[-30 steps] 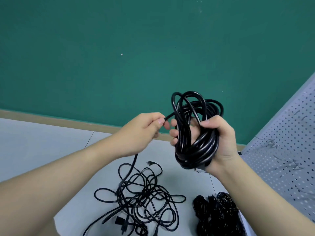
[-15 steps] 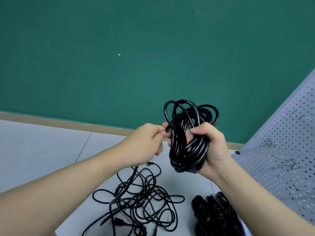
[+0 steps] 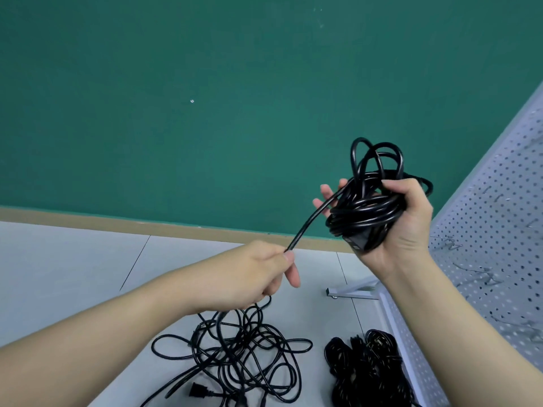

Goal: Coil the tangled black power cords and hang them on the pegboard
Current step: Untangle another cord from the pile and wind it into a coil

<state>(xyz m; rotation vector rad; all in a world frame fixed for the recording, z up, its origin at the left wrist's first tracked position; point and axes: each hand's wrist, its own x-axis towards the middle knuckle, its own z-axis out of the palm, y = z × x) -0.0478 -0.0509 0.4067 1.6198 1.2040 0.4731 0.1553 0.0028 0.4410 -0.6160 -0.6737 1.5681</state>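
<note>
1. The right hand (image 3: 395,221), at centre right, grasps a coiled bundle of black cord (image 3: 367,207); its palm is partly hidden behind the loops.
2. The left hand (image 3: 252,274), at lower centre, pinches a taut strand (image 3: 308,223) leading up to the bundle.
3. A tangled cord pile (image 3: 235,353) lies on the floor (image 3: 73,259) at bottom centre, cut off by the frame edge.
4. A darker heap of cords (image 3: 367,368) at bottom right is hard to make out.
5. The pegboard (image 3: 499,230) runs off the right edge.
</note>
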